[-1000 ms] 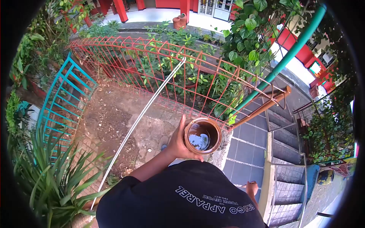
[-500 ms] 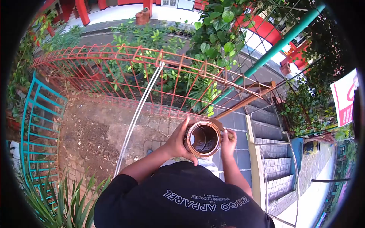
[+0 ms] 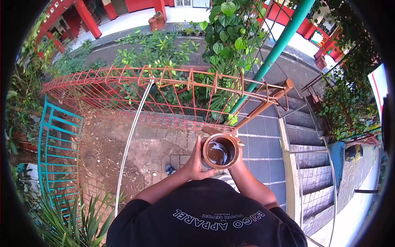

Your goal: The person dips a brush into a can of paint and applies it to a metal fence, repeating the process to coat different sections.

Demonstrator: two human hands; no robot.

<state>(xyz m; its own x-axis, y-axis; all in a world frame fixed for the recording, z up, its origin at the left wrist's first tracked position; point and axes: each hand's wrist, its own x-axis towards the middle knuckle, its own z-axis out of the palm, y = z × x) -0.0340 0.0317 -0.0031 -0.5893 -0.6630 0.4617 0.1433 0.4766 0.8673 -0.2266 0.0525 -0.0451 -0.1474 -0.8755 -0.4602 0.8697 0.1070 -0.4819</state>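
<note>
An open paint can (image 3: pixel 220 166) with a brown-smeared rim is in front of my chest, its mouth facing up. Glossy brown paint (image 3: pixel 214 154) shows inside. My left hand (image 3: pixel 195 166) grips the can from the left, thumb and fingers curved around its side. At the can's right side is my right hand (image 3: pixel 237 161), its fingers mostly hidden behind the can. A paintbrush (image 3: pixel 210 130) pokes out beyond the far rim with its brown bristle end; a bit of pale handle shows by my right hand.
A red-brown wire fence (image 3: pixel 173 82) curves across ahead, ending at a brown post (image 3: pixel 265 105). A white cord (image 3: pixel 133 127) runs from its top rail. Stairs with a metal railing (image 3: pixel 314 152) rise on the right. A teal metal gate (image 3: pixel 61 144) stands left, above spiky leaves (image 3: pixel 78 218).
My right hand has moved in closer against the can, and the brush end has shifted left behind the rim. My view has turned slightly, and the can has tilted a little.
</note>
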